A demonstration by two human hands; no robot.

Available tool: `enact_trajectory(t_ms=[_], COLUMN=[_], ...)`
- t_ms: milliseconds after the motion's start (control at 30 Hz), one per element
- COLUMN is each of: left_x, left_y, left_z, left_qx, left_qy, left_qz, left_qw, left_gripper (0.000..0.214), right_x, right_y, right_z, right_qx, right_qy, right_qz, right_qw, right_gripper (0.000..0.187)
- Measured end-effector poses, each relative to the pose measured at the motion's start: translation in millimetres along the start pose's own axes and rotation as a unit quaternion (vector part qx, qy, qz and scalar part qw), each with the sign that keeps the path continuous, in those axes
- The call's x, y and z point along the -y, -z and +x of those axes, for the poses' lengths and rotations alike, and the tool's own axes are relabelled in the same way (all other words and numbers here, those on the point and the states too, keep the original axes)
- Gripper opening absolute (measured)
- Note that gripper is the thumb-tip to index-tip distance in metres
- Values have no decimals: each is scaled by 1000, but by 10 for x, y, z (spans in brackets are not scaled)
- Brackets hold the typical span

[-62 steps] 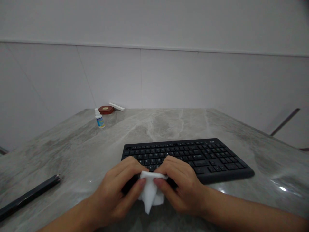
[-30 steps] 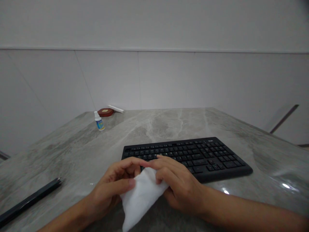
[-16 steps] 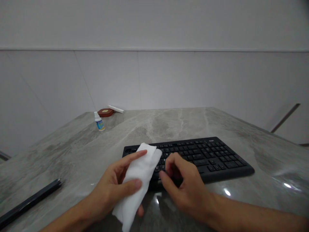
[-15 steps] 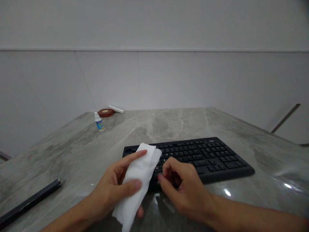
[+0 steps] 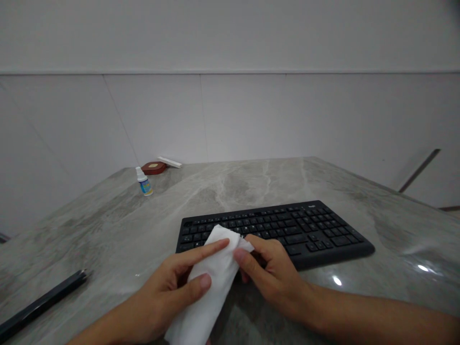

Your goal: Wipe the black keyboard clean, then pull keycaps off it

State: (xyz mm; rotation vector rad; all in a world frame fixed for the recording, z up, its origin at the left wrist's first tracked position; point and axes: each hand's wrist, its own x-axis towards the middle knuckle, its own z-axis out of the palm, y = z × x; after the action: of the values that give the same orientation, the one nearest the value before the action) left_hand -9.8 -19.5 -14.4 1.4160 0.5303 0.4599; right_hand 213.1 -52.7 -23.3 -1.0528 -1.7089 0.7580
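A folded white tissue is gripped between the thumb and fingers of my left hand, over the front left part of a black keyboard. My right hand pinches the tissue's upper right edge between thumb and forefinger; its other fingers curl underneath and are partly hidden. Behind the tissue and both hands, the keyboard lies flat, its front left portion covered from view.
Far left on the grey marbled table stands a small white spray bottle with a blue label. Beside it are a reddish-brown case and a white strip. A long black bar-like object lies at the near left.
My right hand has closed on the tissue's edge, where before it was apart from it. My left hand and the tissue have shifted slightly down in view.
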Motion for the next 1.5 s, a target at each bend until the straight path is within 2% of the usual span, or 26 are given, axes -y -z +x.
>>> enact_trajectory(t_ms=[133,267,367,467,567,700,867,1033,1167,1233,1300,1367,1400,1500], left_x=[0,-29,-34,-30,-28,-50,-99,-125,-164,-185,-202,-215,-224,-261], left_y=[0,1,11,9,-14,-58,-118,-211,-247,-242,-220,-178,-151,-54], left_z=[9,24,30,25,14,-7,-33,-17,-19,-27,-31,-25,-19,3], left_qx=[-44,-46,-47,-54,-50,-9,-12,-25,-16,-14,-11,-18,-23,-32], left_qy=[49,30,16,3,-31,-13,21,53,70,63,48,29,18,1], left_qz=[1,23,37,68,94,78,59,67,121,145,163,183,195,253], left_qw=[998,998,998,996,994,997,998,996,990,987,985,982,980,967], left_gripper=[61,64,63,60,68,83,80,109,94,88,86,81,74,33], right_x=[13,5,-16,-24,-14,0,4,8,-10,-18,-19,-17,-19,-39], right_y=[23,41,56,58,41,9,-18,-37,-36,-27,-18,-13,-12,-8], right_z=[9,28,37,34,28,36,53,62,54,44,31,17,9,-6], right_qx=[-45,-77,-99,-84,-55,-49,-58,-73,-83,-48,0,23,22,4], right_qy=[29,82,112,145,164,162,136,117,74,52,30,8,1,-4], right_qz=[-58,-103,-114,-106,-74,-61,-81,-98,-54,-2,46,73,76,55], right_qw=[997,988,982,980,982,984,986,986,992,998,998,997,997,998], right_gripper=[42,30,36,40,39,38,33,25,21,25,43,44,40,32])
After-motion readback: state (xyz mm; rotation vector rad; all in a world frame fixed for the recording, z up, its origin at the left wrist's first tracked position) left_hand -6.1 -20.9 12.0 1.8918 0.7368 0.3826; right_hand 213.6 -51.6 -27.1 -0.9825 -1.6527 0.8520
